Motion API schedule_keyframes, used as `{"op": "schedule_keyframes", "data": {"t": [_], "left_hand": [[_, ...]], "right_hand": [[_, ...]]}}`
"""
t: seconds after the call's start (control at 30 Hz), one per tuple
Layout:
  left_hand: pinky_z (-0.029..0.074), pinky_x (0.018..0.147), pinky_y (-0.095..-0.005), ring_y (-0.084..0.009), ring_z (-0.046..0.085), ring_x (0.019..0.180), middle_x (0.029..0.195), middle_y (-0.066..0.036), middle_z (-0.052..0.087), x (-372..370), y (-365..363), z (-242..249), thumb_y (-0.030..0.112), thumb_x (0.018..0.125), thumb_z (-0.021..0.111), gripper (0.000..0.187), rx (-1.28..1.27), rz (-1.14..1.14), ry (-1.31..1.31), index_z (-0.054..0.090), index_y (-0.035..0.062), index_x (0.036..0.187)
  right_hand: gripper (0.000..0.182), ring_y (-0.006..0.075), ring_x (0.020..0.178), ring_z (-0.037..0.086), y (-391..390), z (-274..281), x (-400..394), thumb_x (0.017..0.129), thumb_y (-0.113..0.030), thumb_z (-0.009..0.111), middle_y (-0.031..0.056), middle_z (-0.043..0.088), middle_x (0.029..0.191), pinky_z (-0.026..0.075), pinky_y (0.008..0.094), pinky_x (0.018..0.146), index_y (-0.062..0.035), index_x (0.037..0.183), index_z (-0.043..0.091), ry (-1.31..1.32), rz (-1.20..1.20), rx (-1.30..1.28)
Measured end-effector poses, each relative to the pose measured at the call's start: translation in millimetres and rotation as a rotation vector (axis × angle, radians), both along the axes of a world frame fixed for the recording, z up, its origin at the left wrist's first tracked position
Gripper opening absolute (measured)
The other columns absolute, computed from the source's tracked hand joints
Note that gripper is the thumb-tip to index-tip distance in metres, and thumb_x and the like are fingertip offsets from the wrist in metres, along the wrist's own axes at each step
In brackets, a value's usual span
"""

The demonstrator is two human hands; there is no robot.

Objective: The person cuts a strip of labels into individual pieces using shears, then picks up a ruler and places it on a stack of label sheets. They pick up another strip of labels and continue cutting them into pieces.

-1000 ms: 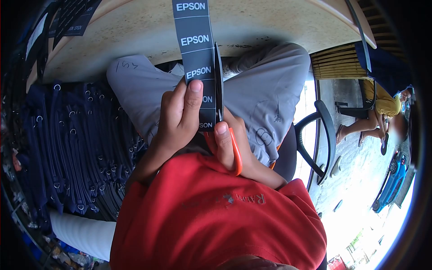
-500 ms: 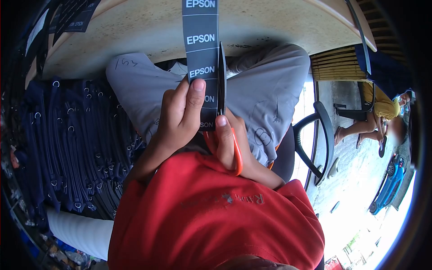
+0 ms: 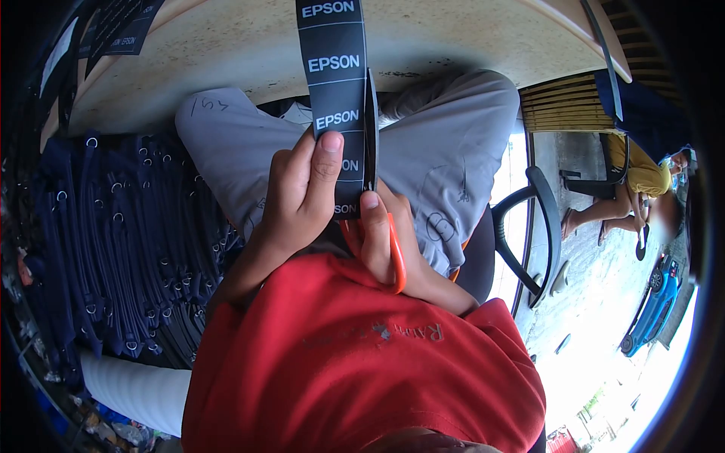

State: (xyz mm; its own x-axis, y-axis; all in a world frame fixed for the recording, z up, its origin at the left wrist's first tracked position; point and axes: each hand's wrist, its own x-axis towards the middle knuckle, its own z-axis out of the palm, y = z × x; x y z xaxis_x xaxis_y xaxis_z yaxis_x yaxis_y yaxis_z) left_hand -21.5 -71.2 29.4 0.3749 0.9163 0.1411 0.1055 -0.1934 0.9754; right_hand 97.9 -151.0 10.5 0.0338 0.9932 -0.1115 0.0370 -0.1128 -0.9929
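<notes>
My left hand (image 3: 306,181) pinches a black label strip (image 3: 336,83) between thumb and fingers. White EPSON lettering repeats along the strip, with thin white lines between the words, and it runs up past the table edge out of the top of the view. On its right side, my right hand (image 3: 377,226) grips orange-handled scissors (image 3: 397,257), thumb on top near the pivot. The dark scissor blades (image 3: 371,136) point away from me and lie along the strip's right edge. My right fingers are partly hidden under the handle.
A pale table (image 3: 226,53) curves across the top, with more printed black strips (image 3: 124,34) at its left. Many navy straps with metal rings (image 3: 113,226) hang at left beside a white roll (image 3: 136,389). At right are a chair armrest (image 3: 547,234) and a seated person (image 3: 642,177).
The strip's upper part has shifted slightly left and tilts a little more. Both hands and the scissors stay almost where they were.
</notes>
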Motion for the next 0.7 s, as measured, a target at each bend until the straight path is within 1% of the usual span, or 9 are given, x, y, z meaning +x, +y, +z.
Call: {"op": "schedule_keyframes", "data": {"t": [0.23, 0.4, 0.7], "left_hand": [[0.029, 0.05, -0.0262, -0.0052, 0.036, 0.056, 0.062, 0.003, 0.044, -1.0, -0.2, -0.4, 0.026, 0.104, 0.043, 0.032, -0.009, -0.009, 0.001, 0.055, 0.0012, 0.087], [0.028, 0.05, -0.0265, -0.0054, 0.035, 0.056, 0.062, 0.003, 0.043, -0.2, -0.5, -0.4, 0.025, 0.104, 0.043, 0.032, -0.011, -0.003, 0.004, 0.056, 0.0008, 0.088], [0.028, 0.05, -0.0268, -0.0055, 0.035, 0.055, 0.061, 0.003, 0.043, 1.4, -1.1, 1.5, 0.025, 0.104, 0.043, 0.031, -0.012, -0.008, -0.03, 0.056, 0.0006, 0.089]], "right_hand": [[0.039, 0.0418, 0.052, 0.053, 0.0, -1.8, -1.0, 0.103, -0.033, 0.033, 0.0186, 0.052, 0.056, 0.042, 0.0415, 0.052, 0.0013, 0.103, 0.051, 0.008, -0.002, 0.006], [0.043, 0.0404, 0.051, 0.054, 0.2, 0.6, -0.1, 0.103, -0.036, 0.032, 0.0183, 0.052, 0.055, 0.042, 0.0404, 0.052, 0.0018, 0.104, 0.052, -0.011, -0.008, 0.022], [0.043, 0.0382, 0.049, 0.053, -1.0, -4.3, -1.8, 0.103, -0.036, 0.032, 0.0167, 0.051, 0.055, 0.042, 0.0396, 0.051, 0.0017, 0.101, 0.052, -0.02, -0.024, 0.038]]}}
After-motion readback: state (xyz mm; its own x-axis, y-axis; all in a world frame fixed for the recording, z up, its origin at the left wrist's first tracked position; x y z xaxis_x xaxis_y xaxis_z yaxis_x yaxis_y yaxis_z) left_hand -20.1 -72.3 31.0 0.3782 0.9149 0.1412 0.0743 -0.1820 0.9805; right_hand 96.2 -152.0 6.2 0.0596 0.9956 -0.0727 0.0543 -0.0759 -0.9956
